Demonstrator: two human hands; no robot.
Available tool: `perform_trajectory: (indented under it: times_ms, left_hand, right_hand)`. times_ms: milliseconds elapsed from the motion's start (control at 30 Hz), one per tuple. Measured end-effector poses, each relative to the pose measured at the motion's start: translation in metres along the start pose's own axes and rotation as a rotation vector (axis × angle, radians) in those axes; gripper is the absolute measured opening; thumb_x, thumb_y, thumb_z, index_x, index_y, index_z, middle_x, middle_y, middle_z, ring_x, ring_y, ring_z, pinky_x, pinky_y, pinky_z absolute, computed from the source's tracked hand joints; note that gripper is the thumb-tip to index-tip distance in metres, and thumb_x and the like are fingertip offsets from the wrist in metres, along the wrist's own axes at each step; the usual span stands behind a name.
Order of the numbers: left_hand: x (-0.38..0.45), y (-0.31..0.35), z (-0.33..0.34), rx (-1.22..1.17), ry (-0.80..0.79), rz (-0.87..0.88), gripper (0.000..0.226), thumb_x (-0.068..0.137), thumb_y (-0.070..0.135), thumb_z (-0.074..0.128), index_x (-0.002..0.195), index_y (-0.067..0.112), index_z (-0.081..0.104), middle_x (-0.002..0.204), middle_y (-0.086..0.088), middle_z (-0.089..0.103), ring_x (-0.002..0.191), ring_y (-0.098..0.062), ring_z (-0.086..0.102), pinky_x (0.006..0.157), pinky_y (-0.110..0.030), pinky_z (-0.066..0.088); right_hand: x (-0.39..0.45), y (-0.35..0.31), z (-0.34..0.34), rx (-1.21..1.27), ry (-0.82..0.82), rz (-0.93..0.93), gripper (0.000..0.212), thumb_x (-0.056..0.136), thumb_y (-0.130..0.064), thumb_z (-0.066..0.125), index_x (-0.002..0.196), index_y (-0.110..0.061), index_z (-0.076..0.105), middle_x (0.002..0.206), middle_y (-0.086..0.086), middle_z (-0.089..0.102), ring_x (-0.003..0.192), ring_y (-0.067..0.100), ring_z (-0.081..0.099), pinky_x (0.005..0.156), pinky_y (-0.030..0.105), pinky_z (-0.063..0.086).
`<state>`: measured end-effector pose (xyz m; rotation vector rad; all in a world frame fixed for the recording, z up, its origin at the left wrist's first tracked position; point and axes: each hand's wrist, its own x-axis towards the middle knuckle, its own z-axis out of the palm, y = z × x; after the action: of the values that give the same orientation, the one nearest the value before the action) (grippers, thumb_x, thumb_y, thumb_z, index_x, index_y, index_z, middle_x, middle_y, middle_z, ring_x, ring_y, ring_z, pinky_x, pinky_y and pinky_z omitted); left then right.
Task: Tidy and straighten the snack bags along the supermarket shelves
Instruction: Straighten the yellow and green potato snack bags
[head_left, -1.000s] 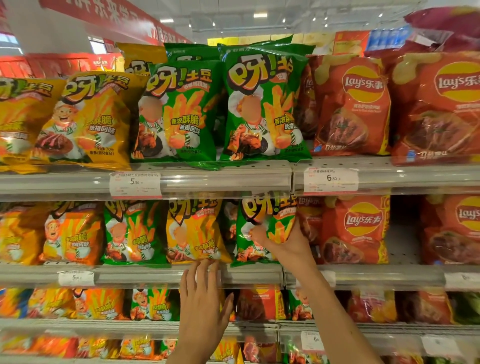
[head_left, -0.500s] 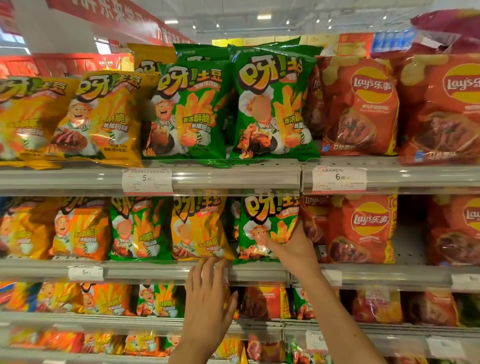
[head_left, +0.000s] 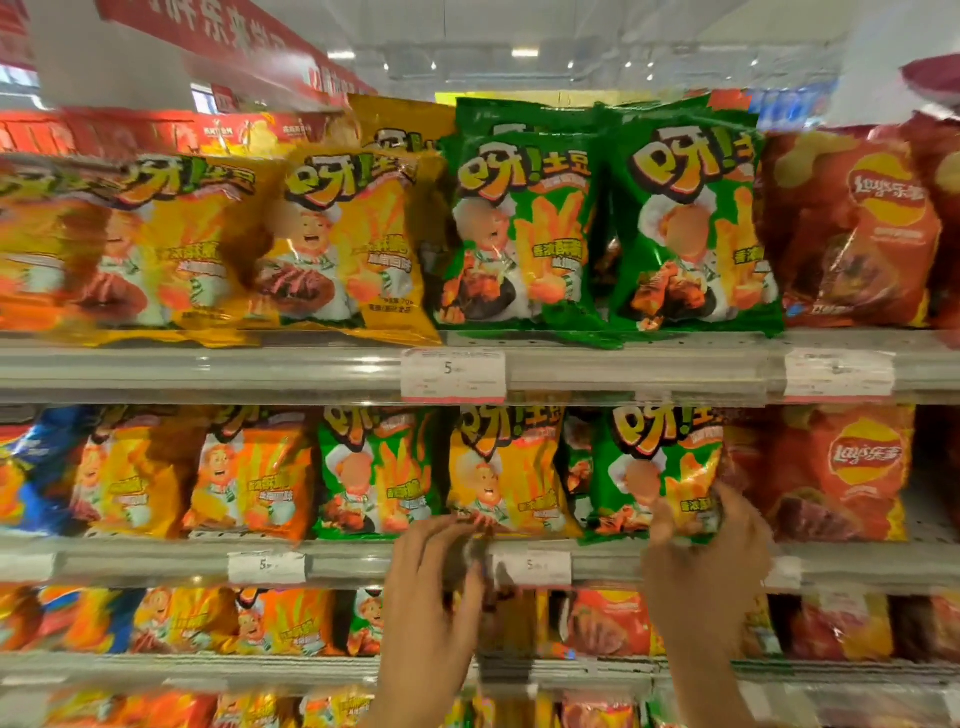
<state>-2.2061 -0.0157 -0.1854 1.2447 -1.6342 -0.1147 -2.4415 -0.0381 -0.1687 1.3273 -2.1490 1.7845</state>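
Middle shelf, front row, left to right:

- Blue bag, far left, partly cut off by the frame edge.
- Yellow bag, upright, touching the blue one.
- Orange bag, upright, just beside the yellow one.
- Green bag, upright, near the centre.
- Left hand, raised from 6 o'clock, fingers loosely bent, fingertips at the bottom edge of the yellow fries bag. The picture is blurred, so whether they pinch the bag or only touch it cannot be told.
- Price tag, on the shelf rail between the two hands.
- Green fries bag, upright, just beside the yellow fries bag.
- Right hand, raised from 5 o'clock, thumb and fingers curled round the lower right corner of the green fries bag, gripping it.
- Red crisp bag, upright, at 3 o'clock from the right hand, close against the green fries bag.

Top shelf, left to right: yellow bags, two green bags side by side, red bags.

Lower shelf, at 6 o'clock: orange and red bags, partly hidden by the forearms.
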Motion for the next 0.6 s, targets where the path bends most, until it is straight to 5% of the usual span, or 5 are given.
perform_trajectory:
  times_ms: [133, 267, 467, 533, 600]
  left_hand:
    - [0.021, -0.029, -0.042, -0.03, 0.117, -0.113, 0.028, 0.094, 0.021, 0.065, 0.121, 0.019, 0.058, 0.125, 0.008, 0.048, 0.123, -0.006, 0.042, 0.103, -0.009, 0.026]
    - [0.039, -0.055, -0.067, -0.027, 0.099, -0.214, 0.048, 0.093, 0.033, 0.061, 0.133, 0.009, 0.049, 0.135, -0.005, 0.041, 0.128, -0.018, 0.038, 0.108, -0.032, 0.032]
    - [0.059, -0.074, -0.078, -0.114, -0.082, -0.392, 0.094, 0.077, 0.057, 0.066, 0.149, 0.007, 0.031, 0.145, -0.009, 0.041, 0.134, -0.026, 0.039, 0.112, -0.042, 0.036]
    - [0.068, -0.075, -0.078, -0.147, -0.136, -0.441, 0.107, 0.07, 0.062, 0.071, 0.151, 0.009, 0.027, 0.148, -0.007, 0.04, 0.136, -0.024, 0.039, 0.112, -0.04, 0.036]
    - [0.078, -0.079, -0.076, -0.221, -0.161, -0.482, 0.103, 0.063, 0.06, 0.078, 0.145, 0.016, 0.033, 0.14, 0.002, 0.048, 0.13, -0.02, 0.045, 0.105, -0.033, 0.041]
  right_hand:
    - [-0.031, -0.031, 0.02, 0.035, 0.019, -0.097, 0.057, 0.091, -0.041, 0.053, 0.128, 0.003, 0.058, 0.125, 0.025, 0.058, 0.119, 0.038, 0.049, 0.096, 0.047, 0.04]
    - [-0.052, -0.063, 0.04, 0.165, -0.032, -0.157, 0.046, 0.095, -0.037, 0.055, 0.127, -0.004, 0.059, 0.118, 0.006, 0.057, 0.112, 0.022, 0.051, 0.096, 0.036, 0.042]
    - [-0.048, -0.081, 0.052, 0.128, -0.377, 0.001, 0.073, 0.092, -0.038, 0.073, 0.151, -0.009, 0.041, 0.149, 0.009, 0.049, 0.138, 0.026, 0.046, 0.114, 0.048, 0.04]
    - [-0.038, -0.085, 0.057, 0.174, -0.453, 0.058, 0.09, 0.082, -0.045, 0.08, 0.155, -0.014, 0.036, 0.148, 0.002, 0.048, 0.137, 0.02, 0.045, 0.115, 0.039, 0.04]
    - [-0.03, -0.085, 0.065, 0.251, -0.518, 0.112, 0.1, 0.074, -0.051, 0.085, 0.154, -0.018, 0.034, 0.137, -0.009, 0.049, 0.127, 0.01, 0.048, 0.103, 0.016, 0.042]
